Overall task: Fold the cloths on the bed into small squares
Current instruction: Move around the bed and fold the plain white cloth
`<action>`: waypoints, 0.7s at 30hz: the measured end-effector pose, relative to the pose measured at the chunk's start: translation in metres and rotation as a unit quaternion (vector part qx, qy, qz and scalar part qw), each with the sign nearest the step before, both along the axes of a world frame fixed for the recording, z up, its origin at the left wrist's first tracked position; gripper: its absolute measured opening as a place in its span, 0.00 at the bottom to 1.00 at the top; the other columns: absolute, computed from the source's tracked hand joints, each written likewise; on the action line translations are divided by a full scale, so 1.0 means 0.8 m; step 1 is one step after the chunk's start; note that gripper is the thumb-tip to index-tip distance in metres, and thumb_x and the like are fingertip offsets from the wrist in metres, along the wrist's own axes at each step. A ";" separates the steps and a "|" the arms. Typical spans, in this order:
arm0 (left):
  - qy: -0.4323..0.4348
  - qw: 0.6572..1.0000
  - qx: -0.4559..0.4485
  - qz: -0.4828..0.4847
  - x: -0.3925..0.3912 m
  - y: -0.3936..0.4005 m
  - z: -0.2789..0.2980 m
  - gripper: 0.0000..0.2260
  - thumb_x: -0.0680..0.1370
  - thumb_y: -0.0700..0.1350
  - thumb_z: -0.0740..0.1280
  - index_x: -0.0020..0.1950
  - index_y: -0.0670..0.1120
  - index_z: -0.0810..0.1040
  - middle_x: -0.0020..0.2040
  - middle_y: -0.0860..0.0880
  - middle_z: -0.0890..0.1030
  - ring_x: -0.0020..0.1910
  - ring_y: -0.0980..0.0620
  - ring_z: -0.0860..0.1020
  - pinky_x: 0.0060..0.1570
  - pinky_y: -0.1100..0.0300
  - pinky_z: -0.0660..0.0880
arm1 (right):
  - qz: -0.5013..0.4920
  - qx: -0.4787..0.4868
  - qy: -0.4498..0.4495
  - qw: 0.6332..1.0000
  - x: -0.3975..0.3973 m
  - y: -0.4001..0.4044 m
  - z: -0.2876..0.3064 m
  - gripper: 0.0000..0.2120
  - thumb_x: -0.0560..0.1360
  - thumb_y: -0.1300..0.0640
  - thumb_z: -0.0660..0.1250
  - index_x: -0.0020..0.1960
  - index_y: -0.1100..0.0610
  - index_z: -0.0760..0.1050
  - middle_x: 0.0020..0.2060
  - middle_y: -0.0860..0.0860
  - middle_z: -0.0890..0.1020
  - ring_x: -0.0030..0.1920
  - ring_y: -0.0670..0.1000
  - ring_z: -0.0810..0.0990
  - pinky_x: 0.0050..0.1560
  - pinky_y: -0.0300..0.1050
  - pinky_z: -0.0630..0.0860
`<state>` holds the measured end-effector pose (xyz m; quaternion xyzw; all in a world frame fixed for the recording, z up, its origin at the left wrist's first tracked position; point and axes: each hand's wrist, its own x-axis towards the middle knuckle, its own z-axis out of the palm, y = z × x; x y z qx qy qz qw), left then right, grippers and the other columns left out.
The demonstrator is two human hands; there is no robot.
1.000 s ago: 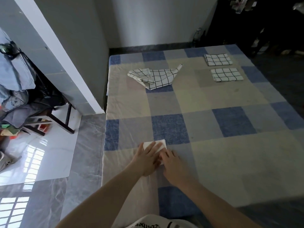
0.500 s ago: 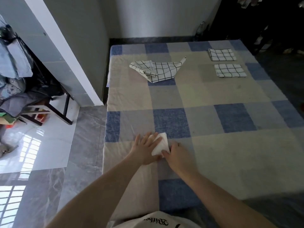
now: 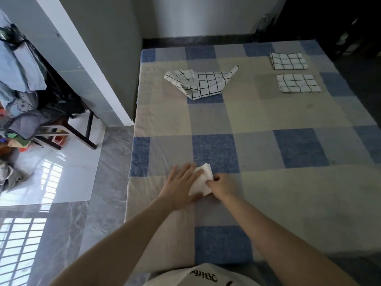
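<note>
Head view: left hand (image 3: 181,183) flat on white cloth (image 3: 201,183); right hand (image 3: 223,185) fingers pinch edge.

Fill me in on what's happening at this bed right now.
A person is folding a small white cloth at the near edge of the bed. The left hand lies flat on it, while the right hand pinches its right edge. Farther back, two checked cloths lie already folded as squares, and one checked cloth lies crumpled, not yet folded.
</note>
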<state>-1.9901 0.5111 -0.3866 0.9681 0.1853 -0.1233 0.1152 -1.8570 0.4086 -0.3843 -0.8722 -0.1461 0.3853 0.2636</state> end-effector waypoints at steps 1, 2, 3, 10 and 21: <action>0.007 1.000 -0.007 0.016 0.010 0.003 0.001 0.35 0.78 0.65 0.55 0.79 0.52 0.46 0.80 0.51 0.46 0.79 0.49 0.43 0.74 0.46 0.39 | -0.029 0.016 0.002 0.999 0.015 -0.009 -0.001 0.07 0.73 0.56 0.69 0.47 0.60 0.79 0.44 0.54 0.82 0.44 0.55 0.81 0.39 0.43 0.76; 0.013 0.999 -0.008 0.030 0.023 0.005 0.003 0.34 0.79 0.63 0.55 0.79 0.51 0.45 0.80 0.50 0.45 0.79 0.49 0.43 0.75 0.46 0.40 | -0.076 0.044 0.023 0.996 0.033 -0.019 -0.002 0.07 0.72 0.57 0.70 0.44 0.61 0.78 0.43 0.56 0.83 0.44 0.57 0.81 0.43 0.49 0.79; 0.018 0.999 -0.005 0.041 0.038 0.007 0.005 0.34 0.80 0.61 0.55 0.80 0.51 0.44 0.80 0.50 0.43 0.79 0.48 0.43 0.75 0.45 0.42 | -0.131 0.077 0.053 0.987 0.053 -0.030 0.000 0.06 0.71 0.58 0.70 0.43 0.61 0.78 0.43 0.60 0.83 0.45 0.60 0.82 0.46 0.56 0.80; 0.026 0.999 -0.016 -0.043 0.202 -0.033 0.019 0.32 0.82 0.53 0.57 0.80 0.49 0.44 0.80 0.49 0.40 0.78 0.47 0.41 0.76 0.46 0.43 | -0.384 0.218 0.152 0.884 0.241 -0.139 0.029 0.03 0.74 0.62 0.63 0.46 0.57 0.76 0.48 0.57 0.80 0.48 0.56 0.78 0.55 0.57 0.76; 0.208 0.976 -0.057 -0.025 0.430 -0.064 0.010 0.54 0.70 0.66 0.70 0.78 0.50 0.36 0.77 0.44 0.31 0.76 0.37 0.34 0.75 0.40 0.44 | -0.226 0.155 -0.156 0.949 0.514 -0.153 0.055 0.19 0.78 0.62 0.56 0.68 0.63 0.68 0.60 0.61 0.77 0.61 0.61 0.75 0.58 0.46 0.70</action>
